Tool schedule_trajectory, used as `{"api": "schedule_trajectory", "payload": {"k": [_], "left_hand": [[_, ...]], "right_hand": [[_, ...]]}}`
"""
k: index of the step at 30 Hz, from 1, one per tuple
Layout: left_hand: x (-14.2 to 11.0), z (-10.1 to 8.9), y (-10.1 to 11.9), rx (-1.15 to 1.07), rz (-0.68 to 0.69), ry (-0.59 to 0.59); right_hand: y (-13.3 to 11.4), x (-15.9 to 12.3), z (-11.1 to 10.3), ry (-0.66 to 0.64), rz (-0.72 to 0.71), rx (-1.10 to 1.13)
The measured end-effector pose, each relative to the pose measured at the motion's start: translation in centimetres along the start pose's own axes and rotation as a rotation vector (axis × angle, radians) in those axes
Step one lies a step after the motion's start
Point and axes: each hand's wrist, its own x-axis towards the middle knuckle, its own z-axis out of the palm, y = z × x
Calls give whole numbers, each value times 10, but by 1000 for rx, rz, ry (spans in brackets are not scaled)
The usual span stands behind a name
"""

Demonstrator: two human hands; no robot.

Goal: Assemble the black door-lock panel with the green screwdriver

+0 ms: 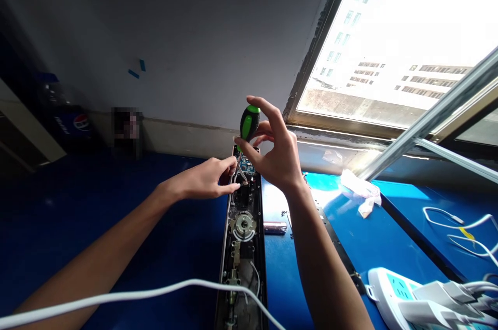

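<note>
While both hands work over the open housing of an electronic door lock, the right hand pinches a green-and-black screwdriver by its handle between thumb and curled fingers, upright above the upper end of the housing. This fingertip grip appears to favour fine turning over force; the shaft is hidden by the fingers. The left hand reaches in from the housing's left side, fingers loosely together, their tips beside thin wires over a blue circuit board, seemingly to keep them clear of the tool, though contact cannot be confirmed. The housing lies flat on a blue bench, board upward, which leaves it open to both hands. A round metal fitting sits below the board. Right of the housing lie a small metal cylinder and, well apart, a white power strip, set away from the work; a white cable crosses in front of the housing.
</note>
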Motion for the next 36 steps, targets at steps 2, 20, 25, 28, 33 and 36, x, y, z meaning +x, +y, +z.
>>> {"api": "schedule_trajectory", "payload": {"k": [2,20,25,28,33,36], "left_hand": [[-1,-2,-1,-15,12,-24],[-1,-2,-4,-39,27,11],[1,-2,-7,-38,-1,-7],[2,-2,-9,-58,-26,2],[2,-2,-13,-208,-25,-49],[4,0,-15,-241,-66,-39]], "right_hand": [[0,0,1,-4,3,-10],[4,-1,6,-21,11,-37],[7,-1,7,-39,-6,-48],[7,0,7,-15,-22,-39],[3,1,5,-33,22,173],[2,2,6,45,45,178]]}}
